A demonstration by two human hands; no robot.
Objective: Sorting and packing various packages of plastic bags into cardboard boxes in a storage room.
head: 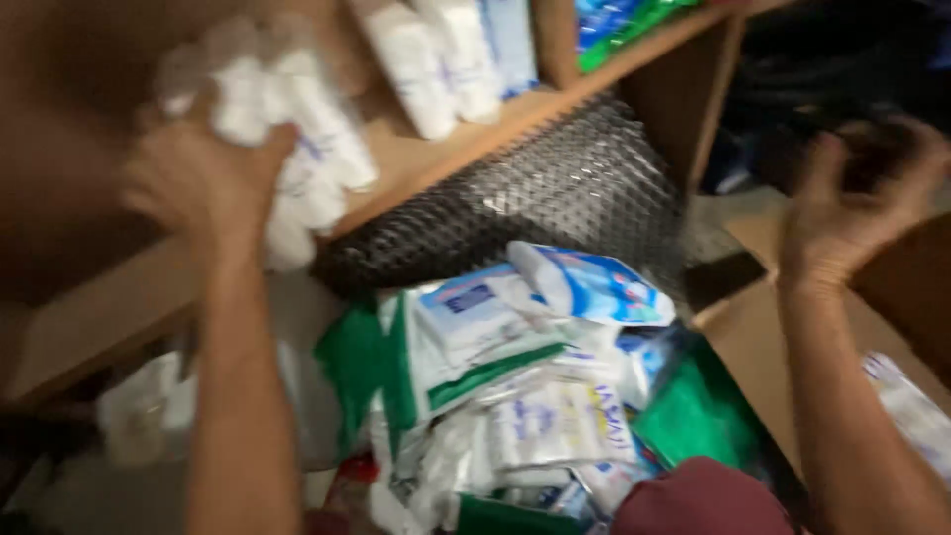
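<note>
Clutching white packets (287, 149) in left hand (203, 183), fingers curled around them, long axes running up the wooden shelf (436, 159); right hand (857, 203) spread empty, well right of shelf.

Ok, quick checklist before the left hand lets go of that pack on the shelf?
1. Left hand gripping the white pack: ok.
2. Pack over the wooden shelf: ok, though part of it overhangs the front edge.
3. Room beside it: ok, bare board between it and the other white packs.
4. Right hand empty: ok, fingers spread, nothing in it.
5. More packs within reach: ok, a pile lies below the shelf.
6. Pack's seal intact: cannot tell, too blurred.
</note>
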